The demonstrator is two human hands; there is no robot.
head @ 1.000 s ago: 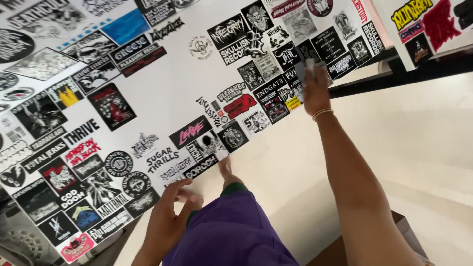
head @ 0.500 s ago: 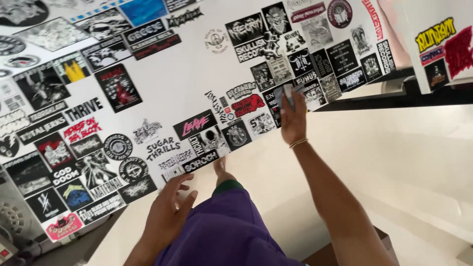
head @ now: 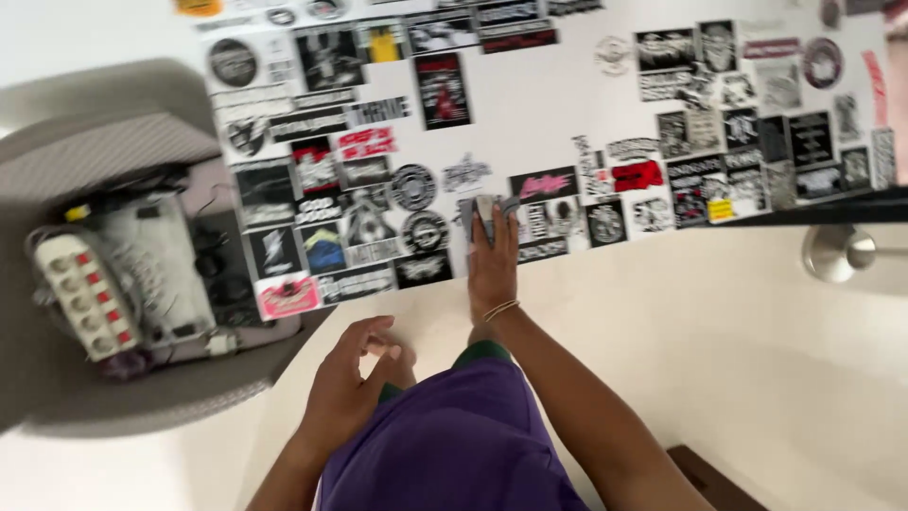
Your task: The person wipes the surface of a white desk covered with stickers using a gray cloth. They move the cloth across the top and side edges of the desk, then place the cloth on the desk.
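A white panel (head: 530,114) covered with several black, red and pink stickers fills the upper view. My right hand (head: 493,270) reaches out to its lower edge and presses a small grey flat object (head: 483,214) against the stickers; blur hides what the object is. A thin bracelet circles that wrist. My left hand (head: 348,390) hangs low beside my purple shorts (head: 445,445), fingers loosely apart and holding nothing.
At the left stands a grey rounded unit (head: 104,142) holding a white power strip (head: 80,293) with red switches and tangled cables. A metal knob (head: 837,252) sticks out at the right. The floor (head: 719,360) is pale cream; a brown box corner (head: 709,478) shows bottom right.
My right hand has slid left along the panel's lower edge with the grey object. The view has swung left, bringing the grey unit and power strip into sight.
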